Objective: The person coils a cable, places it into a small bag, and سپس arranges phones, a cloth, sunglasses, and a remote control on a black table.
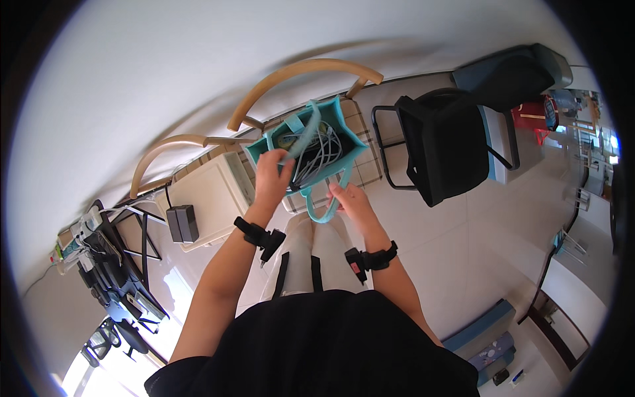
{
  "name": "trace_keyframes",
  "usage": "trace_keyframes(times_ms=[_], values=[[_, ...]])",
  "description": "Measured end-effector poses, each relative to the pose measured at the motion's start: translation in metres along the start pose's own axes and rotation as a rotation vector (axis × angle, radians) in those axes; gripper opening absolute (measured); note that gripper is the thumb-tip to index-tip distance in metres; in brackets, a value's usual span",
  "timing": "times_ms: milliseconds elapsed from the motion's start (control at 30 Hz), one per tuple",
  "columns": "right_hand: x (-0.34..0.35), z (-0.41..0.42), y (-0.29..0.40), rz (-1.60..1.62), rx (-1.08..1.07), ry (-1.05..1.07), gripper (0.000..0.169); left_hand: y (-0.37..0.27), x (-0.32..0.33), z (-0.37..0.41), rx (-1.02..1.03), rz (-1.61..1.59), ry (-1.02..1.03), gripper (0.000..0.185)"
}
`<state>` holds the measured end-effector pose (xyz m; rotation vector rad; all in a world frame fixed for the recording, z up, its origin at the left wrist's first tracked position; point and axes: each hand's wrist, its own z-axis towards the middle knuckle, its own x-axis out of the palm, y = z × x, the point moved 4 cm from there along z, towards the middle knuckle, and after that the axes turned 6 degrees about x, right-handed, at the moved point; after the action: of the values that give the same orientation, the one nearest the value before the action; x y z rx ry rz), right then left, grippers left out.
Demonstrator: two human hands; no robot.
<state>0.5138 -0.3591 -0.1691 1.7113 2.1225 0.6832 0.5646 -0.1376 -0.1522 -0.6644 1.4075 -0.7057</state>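
A teal tote bag (354,135) stands open on a chair with a checked seat cushion (367,164). Inside it lie tangled pale cables (325,146) and a yellowish item too small to identify. My left hand (272,178) is at the bag's near left edge, thumb and fingers closed on the lower end of one strap (308,131). With my right hand (350,202) I pinch the other strap (322,218), which loops down in front of the bag. Both wrists wear black bands with small devices.
A cream plastic storage box (213,198) with black power adapters (182,223) on it is at left. The curved wooden chair back (307,67) rises behind the bag. A black chair (441,149) stands at right. A table crowded with devices (109,273) is far left.
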Motion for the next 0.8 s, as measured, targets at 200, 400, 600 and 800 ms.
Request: trace_keyframes(times_ms=[200, 400, 600, 800], values=[[-0.010, -0.027, 0.065, -0.854, -0.706, -0.639, 0.066, 0.017, -0.034, 0.018, -0.133, -0.167, -0.116, 0.027], [0.048, 0.020, 0.075, -1.350, -1.021, -0.432, 0.061, 0.024, -0.039, 0.009, -0.098, -0.290, -0.078, 0.025], [0.061, 0.079, 0.064, -1.512, -0.950, 0.014, 0.018, 0.033, -0.049, 0.003, -0.169, -0.368, -0.052, 0.024], [0.042, 0.066, 0.110, -1.173, -0.912, 0.003, 0.014, 0.058, -0.058, -0.007, -0.169, -0.358, -0.107, 0.028]])
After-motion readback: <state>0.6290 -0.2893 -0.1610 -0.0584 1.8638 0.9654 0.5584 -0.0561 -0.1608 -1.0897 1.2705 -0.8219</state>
